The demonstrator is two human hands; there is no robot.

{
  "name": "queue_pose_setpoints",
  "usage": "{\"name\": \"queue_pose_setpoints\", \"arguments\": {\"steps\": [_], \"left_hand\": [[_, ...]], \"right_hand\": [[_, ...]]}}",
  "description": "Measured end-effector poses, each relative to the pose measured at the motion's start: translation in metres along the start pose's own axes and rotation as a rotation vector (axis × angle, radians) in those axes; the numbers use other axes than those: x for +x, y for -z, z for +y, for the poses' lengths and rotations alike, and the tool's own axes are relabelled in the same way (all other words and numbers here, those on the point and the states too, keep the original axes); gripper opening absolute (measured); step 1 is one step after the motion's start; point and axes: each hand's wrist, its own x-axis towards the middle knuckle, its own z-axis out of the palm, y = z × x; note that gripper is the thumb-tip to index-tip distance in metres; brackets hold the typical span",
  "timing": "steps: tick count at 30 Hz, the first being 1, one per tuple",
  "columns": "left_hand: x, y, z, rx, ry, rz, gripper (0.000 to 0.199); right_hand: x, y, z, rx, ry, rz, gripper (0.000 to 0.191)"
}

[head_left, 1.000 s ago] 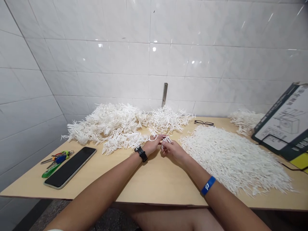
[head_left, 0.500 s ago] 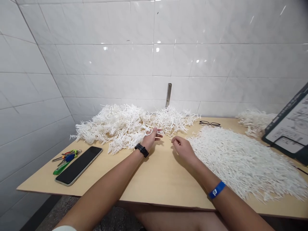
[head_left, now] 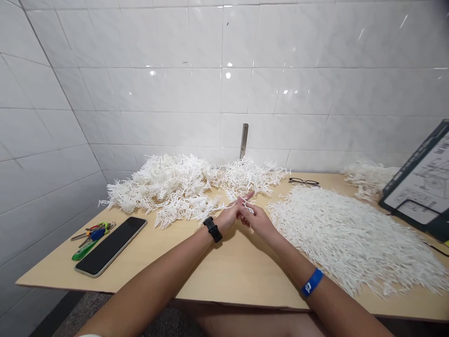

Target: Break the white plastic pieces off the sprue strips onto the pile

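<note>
My left hand [head_left: 229, 215], with a black watch on its wrist, is closed on a thin white branched plastic piece [head_left: 247, 202]. Part of that piece sticks out to the left and right of my fingers. My right hand [head_left: 258, 221], a blue band on its forearm, meets the left at mid-table, its fingers curled and pressed together at the same piece. What lies between its fingertips is mostly hidden. Just behind both hands rises a tangled heap of white branched plastic pieces [head_left: 175, 180]. To the right spreads a wide flat pile of short white plastic bits [head_left: 351, 238].
At left on the wooden table [head_left: 206, 276] lie a phone [head_left: 111, 246] and a bunch of keys [head_left: 94, 234]. Eyeglasses [head_left: 303, 181] rest near the tiled wall. A dark-framed printed panel [head_left: 421, 182] leans at right, before another white heap [head_left: 370, 175].
My hands have come together: the left moved right and slightly down, the right moved left to meet it. The white branched piece now shows between them.
</note>
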Motion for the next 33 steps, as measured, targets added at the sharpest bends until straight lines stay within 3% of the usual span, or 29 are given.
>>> {"name": "queue_pose_setpoints", "arguments": {"steps": [6, 8, 13, 16, 21, 25, 29, 31, 33], "left_hand": [[-0.001, -0.004, 0.001, -0.049, 0.020, -0.126, 0.065], [-0.002, -0.003, 0.002, -0.068, 0.020, -0.117, 0.066], [-0.002, -0.002, 0.003, 0.092, -0.004, 0.040, 0.068], [0.001, -0.002, 0.003, 0.159, -0.014, 0.172, 0.058], [0.007, 0.010, 0.009, -0.057, -0.013, 0.448, 0.049], [0.007, 0.027, 0.018, -0.040, -0.046, 0.390, 0.053], [0.006, 0.029, 0.016, 0.062, -0.094, 0.293, 0.055], [0.005, 0.026, 0.014, 0.106, -0.102, 0.254, 0.056], [0.002, 0.021, 0.013, 0.126, -0.100, 0.204, 0.056]], "right_hand": [[0.002, 0.006, 0.002, 0.103, -0.014, -0.091, 0.046], [0.002, 0.007, 0.002, 0.119, -0.053, -0.125, 0.043], [0.003, 0.006, -0.001, 0.107, -0.154, -0.207, 0.032], [0.002, 0.004, -0.004, 0.098, -0.159, -0.200, 0.032], [-0.006, 0.002, -0.004, -0.142, -0.079, -0.339, 0.026], [-0.006, 0.021, -0.005, -0.582, -0.025, -0.098, 0.018], [-0.002, 0.055, -0.007, -0.955, -0.139, 0.047, 0.014], [-0.002, 0.064, -0.007, -1.035, -0.168, 0.079, 0.012], [-0.002, 0.064, -0.009, -0.956, -0.135, 0.109, 0.012]]}}
